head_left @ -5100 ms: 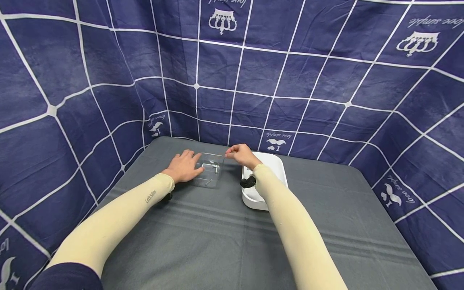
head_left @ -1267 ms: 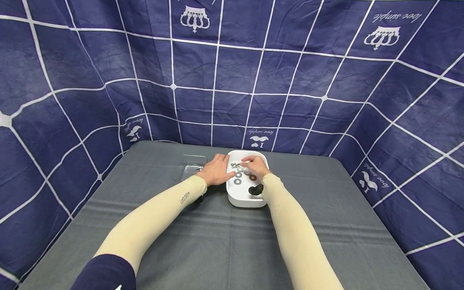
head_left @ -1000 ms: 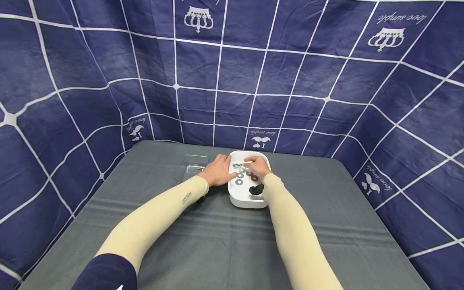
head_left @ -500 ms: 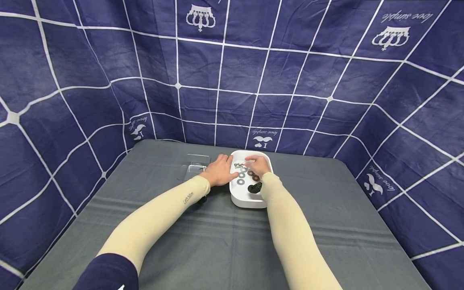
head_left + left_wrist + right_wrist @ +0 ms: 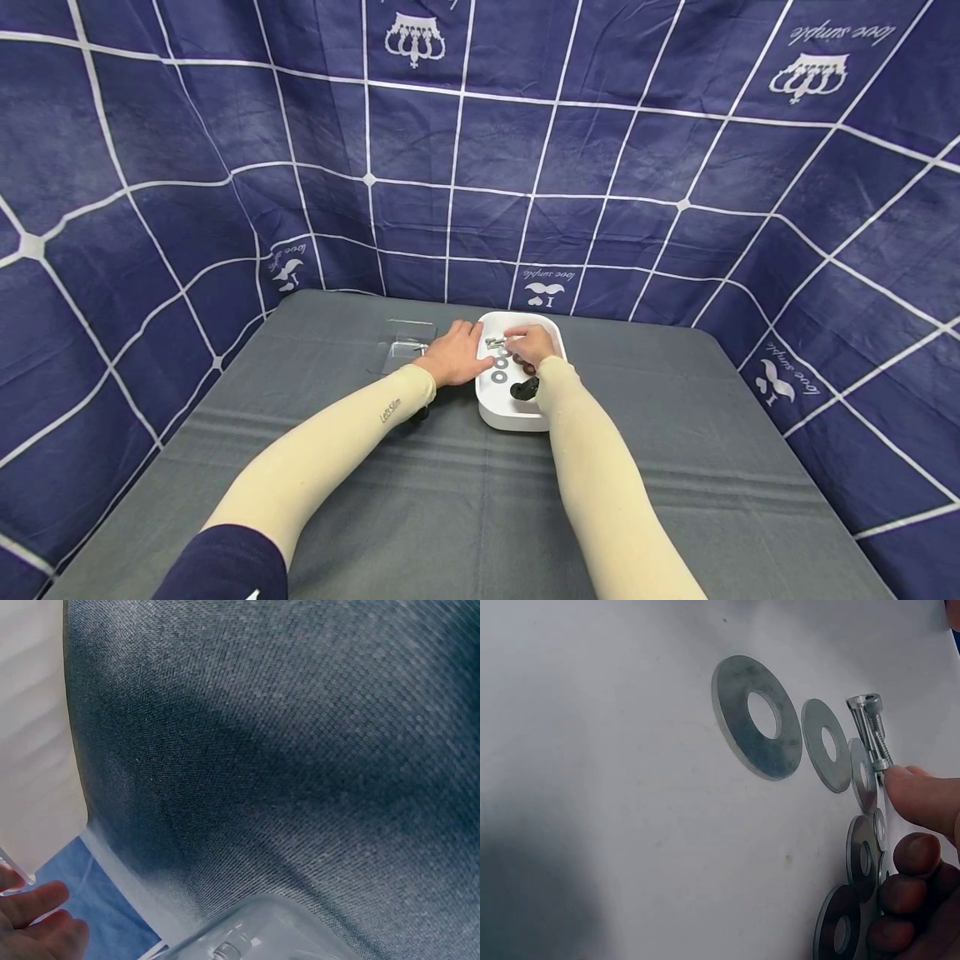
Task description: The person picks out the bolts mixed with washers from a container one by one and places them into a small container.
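My right hand (image 5: 534, 343) reaches into the white tray (image 5: 491, 420). In the right wrist view, one fingertip touches the end of a small bunch of metal screws (image 5: 868, 724); the other fingers are curled below, and I cannot tell whether a screw is pinched. Flat metal washers (image 5: 757, 716) lie scattered beside the screws, several partly behind the fingers. My left hand (image 5: 456, 352) rests on the tray's left rim, thumb over the edge and the other fingers fairly straight along it. In the left wrist view, its fingertips (image 5: 41, 904) show near the tray's corner.
Left of the tray, partly behind my left hand, stands a clear plastic box (image 5: 401, 337) with small metal hardware (image 5: 231, 946) inside. A grey cloth covers the table (image 5: 420, 517). Blue curtains (image 5: 480, 142) with white lines enclose the back and sides.
Several seconds ago my left hand lay at the clear box and my right hand pinched near its edge. Both have since moved to the tray. During the last second the right fingers shift only slightly.
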The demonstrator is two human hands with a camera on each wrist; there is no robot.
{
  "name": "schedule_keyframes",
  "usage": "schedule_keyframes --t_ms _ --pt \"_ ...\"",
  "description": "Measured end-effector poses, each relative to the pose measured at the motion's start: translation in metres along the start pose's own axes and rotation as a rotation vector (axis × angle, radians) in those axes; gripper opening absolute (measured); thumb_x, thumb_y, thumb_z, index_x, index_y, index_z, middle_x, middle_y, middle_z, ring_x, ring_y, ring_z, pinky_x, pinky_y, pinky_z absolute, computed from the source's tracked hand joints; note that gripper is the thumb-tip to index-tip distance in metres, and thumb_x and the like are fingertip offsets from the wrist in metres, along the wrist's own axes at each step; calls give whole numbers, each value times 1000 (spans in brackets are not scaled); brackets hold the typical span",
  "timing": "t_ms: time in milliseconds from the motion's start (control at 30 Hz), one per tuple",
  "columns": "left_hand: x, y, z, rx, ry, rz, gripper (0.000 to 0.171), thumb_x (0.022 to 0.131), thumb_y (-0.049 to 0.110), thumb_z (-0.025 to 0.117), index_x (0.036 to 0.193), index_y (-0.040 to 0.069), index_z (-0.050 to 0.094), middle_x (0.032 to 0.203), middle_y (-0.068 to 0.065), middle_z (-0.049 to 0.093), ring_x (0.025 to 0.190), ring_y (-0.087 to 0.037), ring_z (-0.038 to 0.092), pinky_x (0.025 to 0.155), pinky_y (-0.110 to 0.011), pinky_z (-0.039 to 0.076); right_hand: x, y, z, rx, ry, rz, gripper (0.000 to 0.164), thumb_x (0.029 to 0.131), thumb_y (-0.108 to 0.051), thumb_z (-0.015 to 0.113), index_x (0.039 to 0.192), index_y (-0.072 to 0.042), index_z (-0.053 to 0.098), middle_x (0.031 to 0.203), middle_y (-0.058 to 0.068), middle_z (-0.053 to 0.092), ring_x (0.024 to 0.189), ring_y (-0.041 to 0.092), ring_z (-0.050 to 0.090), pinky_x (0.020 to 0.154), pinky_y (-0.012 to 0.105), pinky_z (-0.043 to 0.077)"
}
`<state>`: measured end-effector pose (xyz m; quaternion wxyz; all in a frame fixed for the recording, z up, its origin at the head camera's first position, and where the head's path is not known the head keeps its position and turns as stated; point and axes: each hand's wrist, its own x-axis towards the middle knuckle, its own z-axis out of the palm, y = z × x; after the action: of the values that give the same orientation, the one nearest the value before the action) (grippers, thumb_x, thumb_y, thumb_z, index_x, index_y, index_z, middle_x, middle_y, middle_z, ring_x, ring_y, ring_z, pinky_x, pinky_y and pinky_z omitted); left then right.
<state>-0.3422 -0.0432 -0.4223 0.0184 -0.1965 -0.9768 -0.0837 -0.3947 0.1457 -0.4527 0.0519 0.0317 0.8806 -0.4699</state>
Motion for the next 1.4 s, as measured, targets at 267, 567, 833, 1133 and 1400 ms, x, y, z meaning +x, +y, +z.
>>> schedule_keyframes --t_ms 267,567,833,1133,1400 --pt "-2 0 1 10 -10 -4 82 97 56 50 157 3 29 148 -17 45 142 -28 37 104 -47 49 -2 -1 3 -35 13 21 25 84 -12 73 108 -10 77 59 0 58 47 9 49 40 26 36" --pt "-3 0 1 14 -6 -3 83 97 56 50 157 3 29 148 -18 45 142 -29 37 105 -47 49 -2 -2 4 -91 29 10 21 83 -14 76 103 -10 78 57 -3 57 48 9 50 41 25 37" --pt "-2 0 1 11 -4 -5 82 97 55 51 156 3 30 148 -18 45 143 -29 37 104 -48 49 -5 -4 5 -101 37 3 16 84 -14 76 99 -8 78 54 -3 54 46 9 47 39 25 36" --pt "-2 1 0 13 8 -8 81 96 55 52 155 2 32 145 -18 47 140 -29 39 103 -47 50 -5 -6 5 -134 71 3 13 84 -16 76 94 -9 79 59 -4 58 51 10 50 42 24 38" --pt "-2 2 -2 31 10 -4 81 97 55 51 155 3 33 143 -18 48 138 -29 39 102 -47 50 -7 -9 6 -155 98 33 10 85 -15 75 91 -9 78 56 -3 56 47 9 48 39 24 37"
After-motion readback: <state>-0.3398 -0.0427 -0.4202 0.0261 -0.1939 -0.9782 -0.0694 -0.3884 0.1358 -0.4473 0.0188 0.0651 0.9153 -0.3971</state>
